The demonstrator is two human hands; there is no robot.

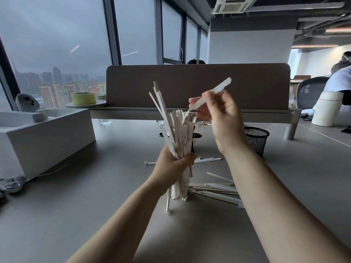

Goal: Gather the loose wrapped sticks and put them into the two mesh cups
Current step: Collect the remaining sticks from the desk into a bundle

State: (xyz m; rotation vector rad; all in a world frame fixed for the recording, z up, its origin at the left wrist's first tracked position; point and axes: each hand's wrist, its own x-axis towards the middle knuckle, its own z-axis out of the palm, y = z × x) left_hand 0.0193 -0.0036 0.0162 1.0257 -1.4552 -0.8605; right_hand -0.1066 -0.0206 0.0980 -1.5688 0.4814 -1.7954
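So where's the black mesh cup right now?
Head view, right of centre: the black mesh cup stands on the table just behind the right hand, its wrist hiding the cup's left edge.

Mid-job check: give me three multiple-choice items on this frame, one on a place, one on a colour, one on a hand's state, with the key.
1. Where is the mesh cup that is in plain view?
A. on the table, just right of the right hand
B. on the white box
C. on the window sill

2. What colour is the tape roll by the window?
A. red
B. yellow-green
C. black

3. What is the right hand doing?
A. hanging open, holding nothing
B. pinching one stick
C. lifting a cup

Key:
1 A: the black cup stands on the table beside the right wrist.
2 B: the roll's side is yellow-green.
3 B: the fingers pinch a single wrapped stick above the bundle that the left hand grips.
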